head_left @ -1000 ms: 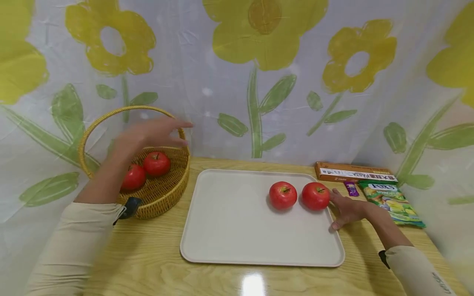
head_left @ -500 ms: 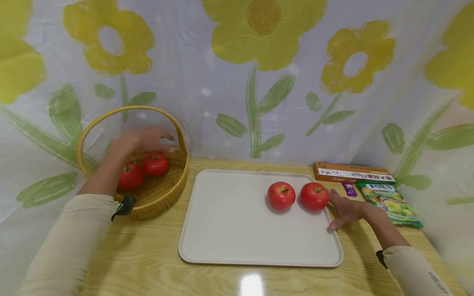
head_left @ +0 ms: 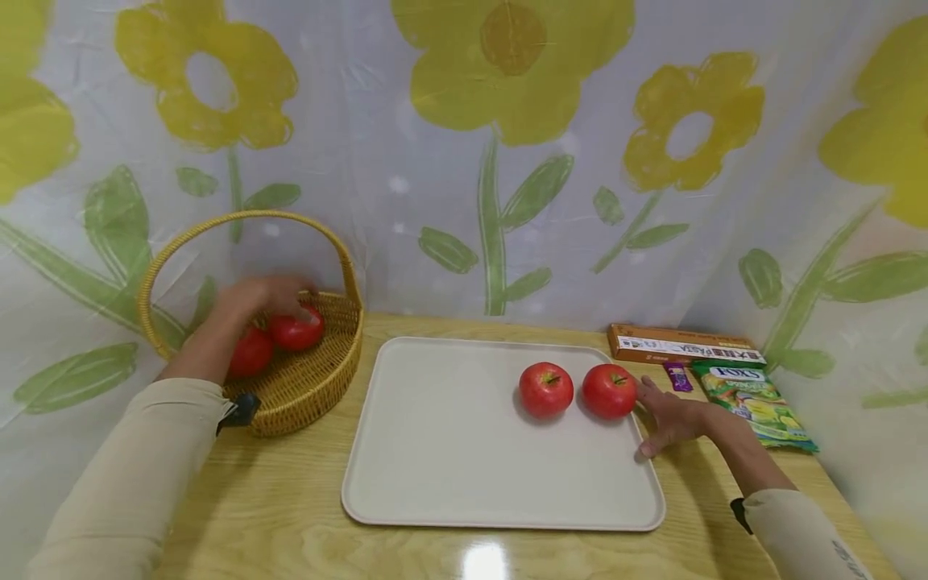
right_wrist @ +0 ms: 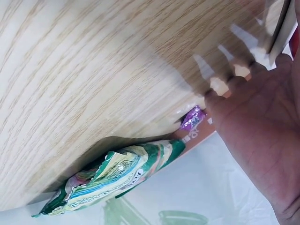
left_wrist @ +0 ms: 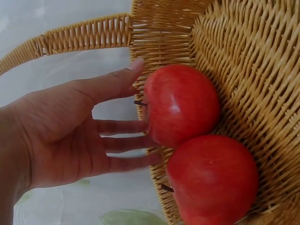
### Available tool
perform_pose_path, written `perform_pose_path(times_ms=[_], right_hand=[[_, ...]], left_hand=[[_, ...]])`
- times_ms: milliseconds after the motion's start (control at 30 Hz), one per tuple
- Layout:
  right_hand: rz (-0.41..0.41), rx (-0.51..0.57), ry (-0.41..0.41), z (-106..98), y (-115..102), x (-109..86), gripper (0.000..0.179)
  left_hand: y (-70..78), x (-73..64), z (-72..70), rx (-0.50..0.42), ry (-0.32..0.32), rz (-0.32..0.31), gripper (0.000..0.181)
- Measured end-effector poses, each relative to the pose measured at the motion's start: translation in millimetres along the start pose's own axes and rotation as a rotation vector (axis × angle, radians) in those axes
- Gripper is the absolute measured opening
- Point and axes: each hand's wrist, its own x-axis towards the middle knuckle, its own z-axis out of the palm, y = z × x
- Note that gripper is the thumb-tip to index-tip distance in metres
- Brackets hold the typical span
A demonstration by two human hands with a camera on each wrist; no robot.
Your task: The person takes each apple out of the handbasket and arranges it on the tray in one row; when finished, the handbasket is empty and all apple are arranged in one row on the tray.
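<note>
Inside the wicker basket [head_left: 319,396] at the left lie two red apples, a rear one [head_left: 299,330] and a front one [head_left: 250,352]. My left hand [head_left: 271,294] reaches over the basket to the rear apple. In the left wrist view, its fingers stretch out straight and the thumb stands apart, with fingertips right at the stem side of an apple [left_wrist: 183,105]. On the white tray [head_left: 435,459] sit two more red apples, one [head_left: 546,391] and another [head_left: 609,391] nearer the right rim. My right hand [head_left: 674,420] rests with spread fingers at that rim, beside the right apple.
At the back right lie an orange pasta box [head_left: 685,345], a small purple packet [head_left: 677,376] and a green candy bag [head_left: 754,403]. The basket's tall handle [head_left: 246,215] arches above my left forearm. A flowered cloth [head_left: 406,161] hangs behind the table.
My left hand has come down and leftward from beside the basket handle to the rear apple. My right hand stays at the tray's rim. The view has shifted slightly.
</note>
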Motion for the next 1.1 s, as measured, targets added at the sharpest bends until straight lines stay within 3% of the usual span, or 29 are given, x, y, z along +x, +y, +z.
perform_pose_path(times_ms=[233, 500, 767, 1100], right_hand=[[0.003, 0.007, 0.004, 2, 1, 1.7, 0.134], [0.004, 0.006, 0.0, 1, 2, 1.9, 0.135], [-0.013, 0.011, -0.001, 2, 4, 4.0, 0.135], [-0.019, 0.056, -0.003, 2, 10, 1.1, 0.134]], left_hand=[[-0.8, 5.4, 3.7, -0.016, -0.043, -0.039, 0.063], [2.7, 9.6, 10.4, 0.005, 0.016, -0.037, 0.054], [4.3, 13.3, 15.8, 0.009, 0.056, -0.047, 0.058], [12.0, 9.5, 10.6, 0.021, 0.039, -0.06, 0.054]])
